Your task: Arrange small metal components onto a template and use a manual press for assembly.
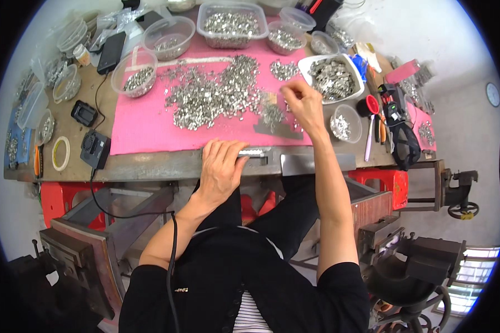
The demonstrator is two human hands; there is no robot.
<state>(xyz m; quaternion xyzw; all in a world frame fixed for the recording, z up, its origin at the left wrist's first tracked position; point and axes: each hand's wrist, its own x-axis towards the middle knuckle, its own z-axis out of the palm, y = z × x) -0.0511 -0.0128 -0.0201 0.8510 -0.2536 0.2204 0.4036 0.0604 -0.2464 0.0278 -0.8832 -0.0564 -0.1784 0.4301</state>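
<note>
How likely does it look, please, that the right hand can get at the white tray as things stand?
Probably yes: the right hand is close beside the white tray, and nothing visible covers its top.

Scene is brightly lit, soft shadows only; window [471,283] at 4 o'clock is nearly blown out, and small glints are thrown by the metal pieces [216,91] toward 11 o'clock. Detail is crushed in the black top [211,277] at 6 o'clock and the dark machinery [25,283] at 8. Straight edges are bowed at the rim, corners are masked black, blue fringing is seen from 2 to 4 o'clock.
</note>
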